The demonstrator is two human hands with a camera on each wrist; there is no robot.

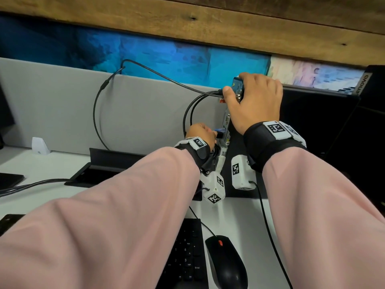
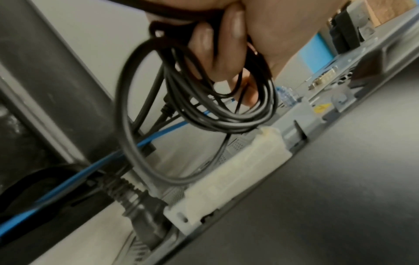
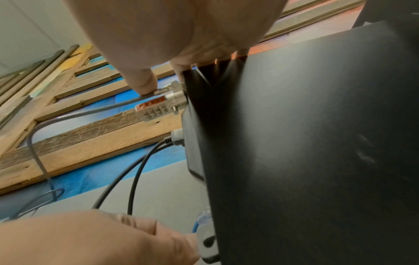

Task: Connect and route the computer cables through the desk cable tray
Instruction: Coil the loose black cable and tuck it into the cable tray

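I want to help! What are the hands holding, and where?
Left hand grips coiled black cables at the top of the loops. Right hand holds the computer case by its top rear corner.

The right hand [image 1: 255,101] grasps the computer's [image 1: 312,142] top rear corner; the left hand [image 1: 201,133] pinches a plug [image 1: 220,134] there.

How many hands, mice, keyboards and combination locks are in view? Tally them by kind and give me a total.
Hands: 2, left gripping a coiled cable, right pinching the lock
Mouse: 1
Keyboard: 1
Lock: 1
Total: 5
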